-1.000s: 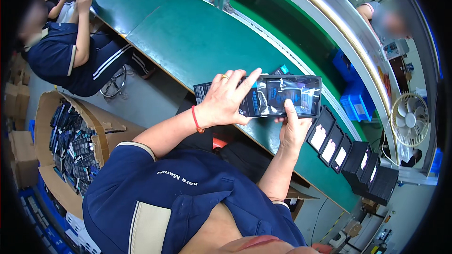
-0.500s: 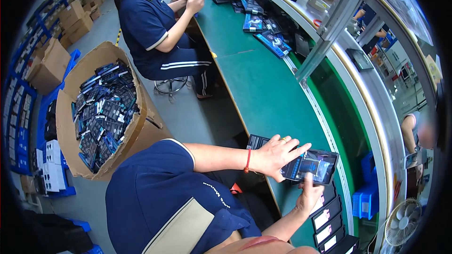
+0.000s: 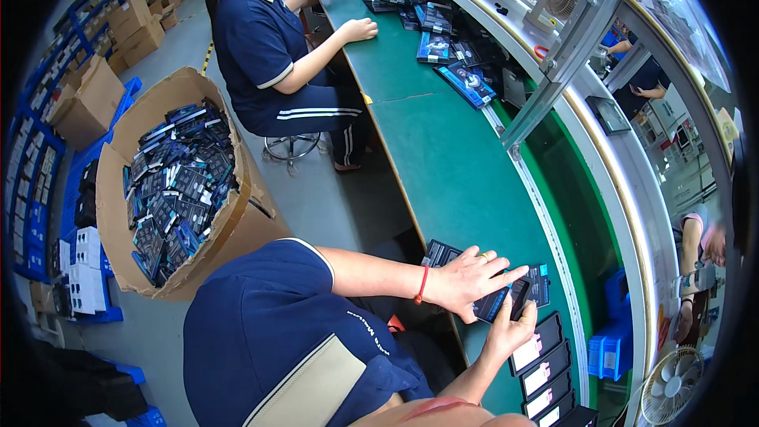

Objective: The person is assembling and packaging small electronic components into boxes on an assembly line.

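Note:
A flat dark printed package point(image 3: 443, 253) lies on the green worktable near me. My left hand point(image 3: 468, 278) rests across it, fingers spread and palm down, a red cord around the wrist. My right hand point(image 3: 508, 335) pinches a thin black tray-like piece point(image 3: 519, 296), tilted up from the package between thumb and fingers. The package's right end point(image 3: 541, 281) shows beyond that piece. Its middle is hidden under my left hand. Just below my right hand, several black trays with white and pink inserts point(image 3: 538, 378) lie in a row.
A large cardboard carton point(image 3: 237, 213) full of dark packages stands at my left. Farther along the table point(image 3: 443, 166) a co-worker point(image 3: 261, 39) sits by a pile of dark blue packages point(image 3: 466, 83). A metal post point(image 3: 553, 63), blue bins point(image 3: 609, 344) and a fan point(image 3: 672, 383) stand to the right.
The black piece has tipped up, and its window side with the blue contents no longer faces me. My right hand has shifted slightly left. The co-worker's near hand has lowered onto the table.

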